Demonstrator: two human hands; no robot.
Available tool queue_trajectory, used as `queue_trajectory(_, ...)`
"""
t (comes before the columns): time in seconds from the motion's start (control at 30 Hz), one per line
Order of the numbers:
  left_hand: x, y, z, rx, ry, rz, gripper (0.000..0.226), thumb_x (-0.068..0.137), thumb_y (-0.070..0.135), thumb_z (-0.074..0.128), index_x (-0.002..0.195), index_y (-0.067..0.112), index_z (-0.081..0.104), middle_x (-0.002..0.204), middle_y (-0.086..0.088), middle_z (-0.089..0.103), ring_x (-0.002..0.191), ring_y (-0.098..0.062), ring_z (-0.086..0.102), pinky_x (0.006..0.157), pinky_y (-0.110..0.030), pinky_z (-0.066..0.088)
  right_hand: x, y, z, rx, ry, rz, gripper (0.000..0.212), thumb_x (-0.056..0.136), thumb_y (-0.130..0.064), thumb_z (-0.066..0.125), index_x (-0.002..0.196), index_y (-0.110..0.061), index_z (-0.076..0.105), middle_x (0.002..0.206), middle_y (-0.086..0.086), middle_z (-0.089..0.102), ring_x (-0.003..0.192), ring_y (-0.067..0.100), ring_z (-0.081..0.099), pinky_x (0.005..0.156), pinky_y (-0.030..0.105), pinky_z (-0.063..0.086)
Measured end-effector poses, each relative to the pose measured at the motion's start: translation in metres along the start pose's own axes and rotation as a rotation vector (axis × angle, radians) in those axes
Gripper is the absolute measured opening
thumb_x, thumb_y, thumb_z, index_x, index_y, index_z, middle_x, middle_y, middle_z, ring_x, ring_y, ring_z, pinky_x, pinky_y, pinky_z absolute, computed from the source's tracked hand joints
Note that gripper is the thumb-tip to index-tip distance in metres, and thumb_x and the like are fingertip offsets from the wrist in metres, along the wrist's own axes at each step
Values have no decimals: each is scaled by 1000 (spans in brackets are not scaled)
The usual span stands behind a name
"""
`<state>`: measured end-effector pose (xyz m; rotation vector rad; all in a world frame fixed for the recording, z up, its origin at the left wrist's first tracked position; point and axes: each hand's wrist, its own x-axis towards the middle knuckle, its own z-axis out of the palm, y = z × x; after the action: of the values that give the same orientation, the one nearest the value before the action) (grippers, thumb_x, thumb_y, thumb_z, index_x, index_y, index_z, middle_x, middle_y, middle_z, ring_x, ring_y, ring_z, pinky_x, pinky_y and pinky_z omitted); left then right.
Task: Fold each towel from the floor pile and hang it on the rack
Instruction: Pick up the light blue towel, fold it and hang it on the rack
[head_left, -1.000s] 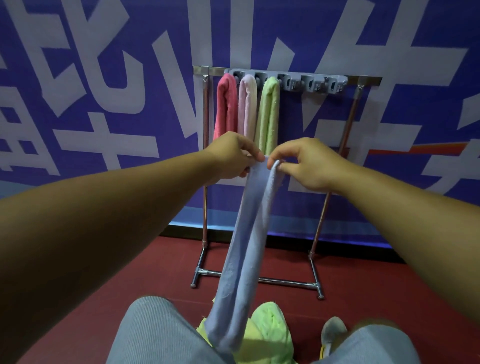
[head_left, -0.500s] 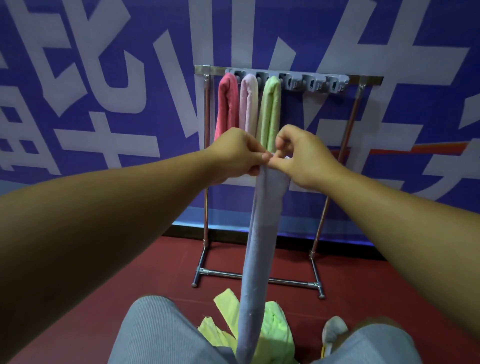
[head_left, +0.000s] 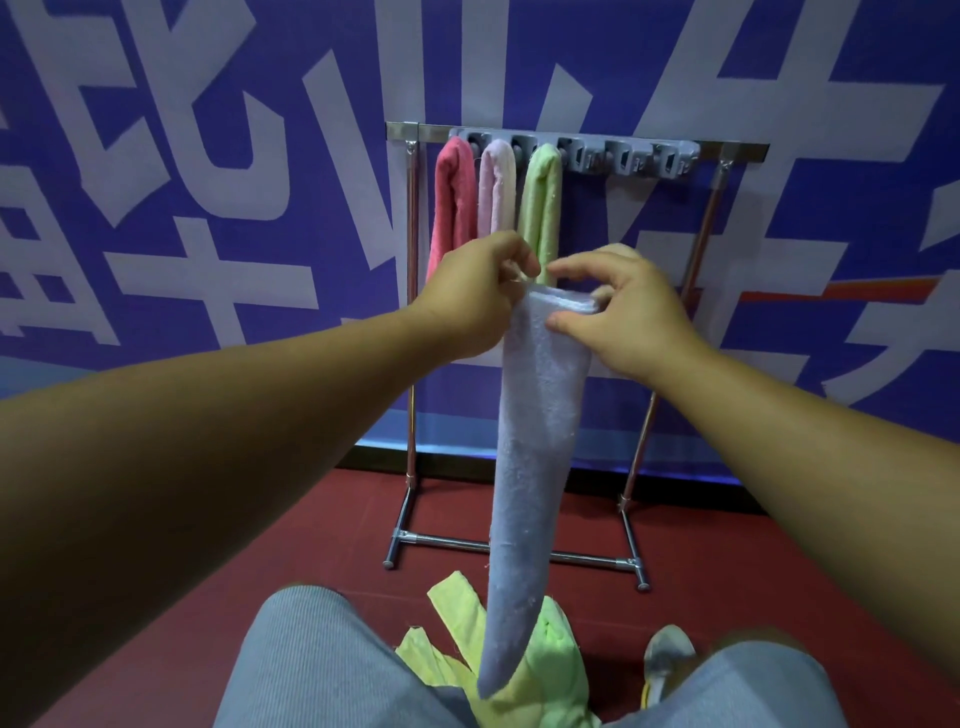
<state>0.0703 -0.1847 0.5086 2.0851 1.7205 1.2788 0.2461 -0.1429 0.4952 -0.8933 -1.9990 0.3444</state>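
1. The left hand (head_left: 475, 291) pinches the top left corner of the blue towel (head_left: 530, 467), fingers curled tight around the folded edge, so the cloth hangs straight under its own weight.
2. The right hand (head_left: 623, 317) has its thumb pressed on the near face of the top edge and fingers loosely spread behind it, likely squaring the fold.
3. The towel dangles as a narrow strip down to the floor pile (head_left: 524, 665) of green and yellow towels.
4. Beyond stands the rack (head_left: 737, 151), with a red towel (head_left: 453, 202), a pink towel (head_left: 496, 187) and a green towel (head_left: 541, 197) clipped at its left; clips to the right stand free.
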Motion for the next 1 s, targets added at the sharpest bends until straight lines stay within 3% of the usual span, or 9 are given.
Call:
queue_trajectory(0.07,1,0,1,-6,3,27,24,95,4,51,95,27,59,90,-1,64,74,-13,60,58,-22,44,-2,0,5,43,-46,96,58,70,-22,86,124,-30,66,113,-4,62,93,7,61,88,26,53)
queue_trajectory(0.17,0,-3,3,2,-1,43,25,94,3,50,96,26,59,89,0,63,71,-9,57,56,-19,39,-4,-1,9,131,-68,236,21,77,-22,82,97,-21,75,92,3,74,80,7,65,78,33,56)
queue_trajectory(0.27,-4,-5,10,-38,41,-21,23,93,5,52,105,22,62,89,5,61,74,-7,57,56,-19,45,-2,-5,9,185,-27,251,10,80,-22,79,87,-16,75,86,7,75,72,7,61,64,26,53)
queue_trajectory(0.47,-32,-20,44,-618,-42,-317,55,76,-6,56,127,13,48,105,-8,65,87,-17,65,60,-21,51,12,-11,15,275,91,273,10,74,-19,77,82,-14,76,82,7,76,76,19,70,74,43,60)
queue_trajectory(0.63,-75,-61,88,-526,-200,-481,39,68,-4,61,105,8,65,103,-14,73,96,-30,72,83,-48,60,16,-15,9,316,119,264,5,76,-18,77,80,-15,76,82,8,76,73,15,68,71,44,59)
queue_trajectory(0.77,-125,-98,125,-460,-435,-595,28,84,-7,62,108,6,69,105,-8,74,96,-22,71,74,-26,60,18,-16,5,360,162,261,6,76,-17,78,81,-14,77,84,7,76,74,13,68,72,39,60)
queue_trajectory(0.83,-152,-109,139,-441,-536,-629,22,91,-3,59,109,2,70,97,-3,73,79,-5,69,59,-10,50,21,-16,1,384,187,257,4,76,-16,78,79,-16,76,83,7,76,72,12,68,71,37,60)
queue_trajectory(0.9,-166,-113,148,-444,-536,-671,19,96,1,55,105,4,71,87,2,69,62,3,60,50,-8,42,23,-12,-2,382,198,266,4,75,-17,78,75,-18,74,83,7,76,73,13,69,71,38,60)
queue_trajectory(1.0,-162,-119,149,-499,-486,-720,24,98,5,48,92,12,71,81,4,68,68,-5,57,54,-15,42,26,1,-4,335,222,309,4,71,-24,76,69,-21,73,81,6,76,75,14,69,72,42,60)
